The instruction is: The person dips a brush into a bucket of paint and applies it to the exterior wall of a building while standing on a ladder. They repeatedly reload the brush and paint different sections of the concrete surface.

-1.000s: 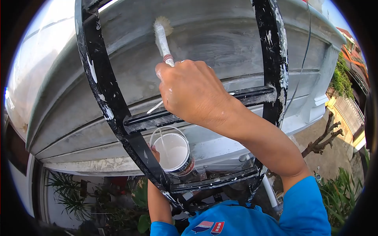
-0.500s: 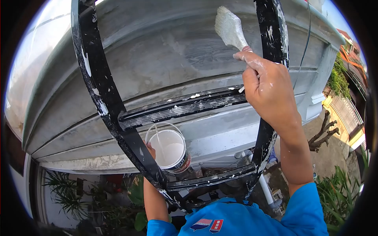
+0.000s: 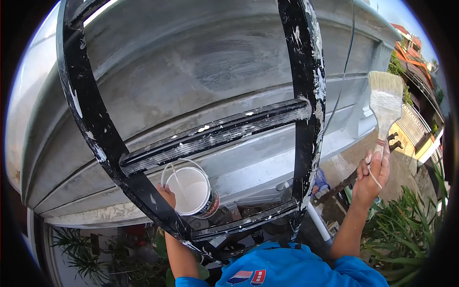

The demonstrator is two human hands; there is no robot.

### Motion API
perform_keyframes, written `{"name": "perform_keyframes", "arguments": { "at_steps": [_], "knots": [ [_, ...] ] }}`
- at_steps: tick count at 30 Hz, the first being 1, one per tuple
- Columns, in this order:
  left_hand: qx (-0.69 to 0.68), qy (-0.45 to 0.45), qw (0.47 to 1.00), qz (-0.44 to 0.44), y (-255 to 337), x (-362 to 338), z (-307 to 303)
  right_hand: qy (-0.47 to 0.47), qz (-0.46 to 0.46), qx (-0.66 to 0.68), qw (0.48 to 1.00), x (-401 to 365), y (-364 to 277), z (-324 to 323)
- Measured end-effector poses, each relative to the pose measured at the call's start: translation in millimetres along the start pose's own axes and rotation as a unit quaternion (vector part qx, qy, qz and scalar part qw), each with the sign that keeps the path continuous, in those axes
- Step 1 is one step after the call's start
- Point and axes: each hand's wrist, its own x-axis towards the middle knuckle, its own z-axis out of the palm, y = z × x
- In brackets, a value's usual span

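My right hand [image 3: 370,179] is closed round the handle of a wide paintbrush [image 3: 386,106], held out to the right of the ladder with its bristles up. A loop of cord hangs by the fingers, and white paint coats the brush. My left hand [image 3: 167,195], partly hidden behind the ladder's left rail, grips the side of a paint bucket [image 3: 212,203]. White paint and a thin stick show inside the bucket, and its wire handle stands up. Between me and the grey wall [image 3: 229,57] rises a black, paint-spattered ladder [image 3: 215,135].
A thin cable [image 3: 345,71] hangs down the wall just right of the ladder. Below are a white pipe [image 3: 319,222], green plants [image 3: 401,229] at the right and more potted plants [image 3: 91,248] at the lower left. A lower ladder rung [image 3: 244,221] crosses near my chest.
My right hand has moved from in front of the ladder's right rail outward and down to the right, turning the brush upright. My view has shifted slightly right; the left hand still holds the bucket.
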Motion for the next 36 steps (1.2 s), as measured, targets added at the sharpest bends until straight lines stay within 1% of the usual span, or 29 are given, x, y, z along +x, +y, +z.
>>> {"name": "perform_keyframes", "arguments": {
  "at_steps": [1,3,6,8,10,12,14,15,16,18,19,22,23,24,25,26,27,29,32,33,35,36],
  "knots": [
    [0.009,0.019,0.999,0.024,-3.9,1.3,2.7,-0.017,0.045,0.004,0.999,4.0,9.1,-6.1],
    [-0.004,0.012,1.000,0.023,-3.7,0.4,2.9,-0.052,0.132,0.016,0.990,12.2,28.1,-12.6],
    [0.016,0.004,1.000,0.021,-11.4,3.5,6.6,-0.128,0.186,0.128,0.966,12.7,67.2,-13.2],
    [0.027,-0.003,1.000,0.008,-14.6,4.9,8.6,-0.125,0.181,0.135,0.966,8.7,81.2,8.6],
    [0.008,-0.001,1.000,0.012,-17.3,5.9,11.1,-0.169,0.184,0.085,0.965,11.4,91.6,24.8],
    [-0.002,0.011,0.999,0.035,-27.8,10.7,20.7,-0.208,0.212,0.123,0.947,19.4,100.5,42.2],
    [-0.013,0.000,0.999,0.050,-20.2,8.0,14.3,-0.270,0.210,0.112,0.933,29.6,105.2,61.9],
    [-0.018,-0.005,0.998,0.055,-16.9,6.2,11.6,-0.277,0.070,0.046,0.957,34.2,112.6,77.7],
    [-0.016,-0.003,0.998,0.067,-17.4,5.6,10.8,-0.280,-0.069,-0.025,0.957,36.6,119.6,94.3],
    [-0.014,0.002,0.996,0.086,-20.0,6.4,13.0,-0.294,-0.126,-0.047,0.946,40.6,109.4,122.2],
    [-0.006,0.002,0.997,0.076,-20.1,6.1,13.7,-0.308,-0.143,-0.029,0.940,44.3,102.3,134.5],
    [0.010,-0.003,0.995,0.098,-20.0,6.0,12.0,-0.332,-0.201,0.028,0.921,59.4,99.0,168.8],
    [0.007,-0.003,0.995,0.102,-19.4,5.8,12.4,-0.385,-0.149,-0.016,0.911,68.0,93.9,168.9],
    [0.005,-0.004,0.994,0.105,-19.9,5.7,12.1,-0.330,-0.136,0.045,0.933,73.0,93.5,178.6],
    [0.004,-0.004,0.994,0.109,-19.9,5.5,11.3,-0.320,-0.036,0.081,0.943,82.1,91.2,175.9],
    [0.008,-0.003,0.994,0.106,-19.5,4.5,10.1,-0.307,0.065,0.118,0.942,89.8,89.2,170.3],
    [0.010,0.000,0.995,0.102,-17.6,3.7,10.2,-0.267,0.111,0.167,0.943,94.6,90.0,164.4],
    [0.015,0.000,0.996,0.091,-18.2,4.3,10.2,-0.187,0.202,0.259,0.926,102.4,94.4,151.2],
    [0.025,-0.010,0.997,0.072,-20.6,4.8,11.2,-0.060,0.211,0.367,0.904,120.3,106.8,140.7],
    [0.028,-0.014,0.997,0.068,-18.2,5.4,10.9,-0.065,0.201,0.367,0.906,122.0,103.3,145.1],
    [0.028,-0.012,0.997,0.072,-12.1,10.3,13.5,-0.090,0.134,0.283,0.945,107.5,104.0,170.8],
    [0.026,-0.007,0.997,0.075,-14.6,9.3,14.6,-0.103,0.080,0.208,0.969,89.9,104.1,186.4]
  ]
}}
